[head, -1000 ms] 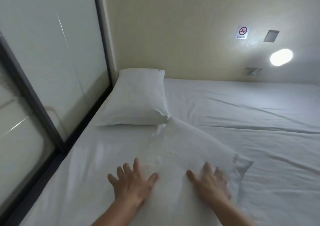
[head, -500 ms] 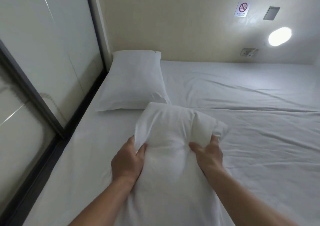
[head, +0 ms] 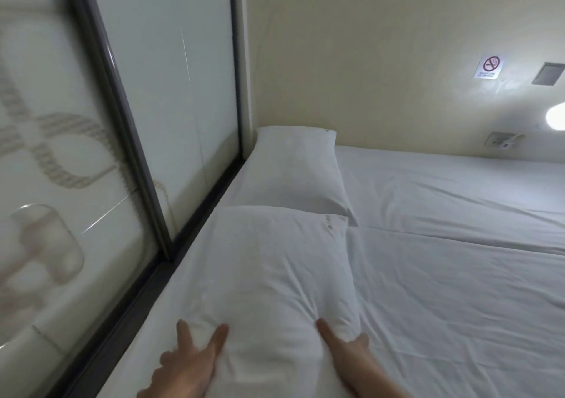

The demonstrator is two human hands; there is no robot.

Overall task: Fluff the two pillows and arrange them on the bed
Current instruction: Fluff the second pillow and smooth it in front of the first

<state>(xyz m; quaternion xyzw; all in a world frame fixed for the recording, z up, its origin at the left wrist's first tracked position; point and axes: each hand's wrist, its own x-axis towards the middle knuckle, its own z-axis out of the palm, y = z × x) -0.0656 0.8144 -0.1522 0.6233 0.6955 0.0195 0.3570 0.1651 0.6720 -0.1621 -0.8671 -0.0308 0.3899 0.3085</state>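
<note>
Two white pillows lie end to end along the left side of the bed [head: 458,275]. The far pillow [head: 293,168] rests against the back wall. The near pillow [head: 275,275] lies just in front of it, their ends touching. My left hand [head: 189,358] lies at the near pillow's near-left edge with its fingers spread apart, pressing flat. My right hand [head: 345,351] grips the near-right corner: the thumb digs into the top and creases radiate from it, while the fingers wrap the side.
A frosted glass partition [head: 137,122] with a dark frame runs close along the bed's left edge. The cream back wall carries a no-smoking sign [head: 488,67], a lit round lamp [head: 556,116] and a socket [head: 501,141]. White sheet stretches to the right.
The near pillow, bunched upright between both hands half a second ago, now lies flat along the left edge in line with the far pillow. My view has swung left.
</note>
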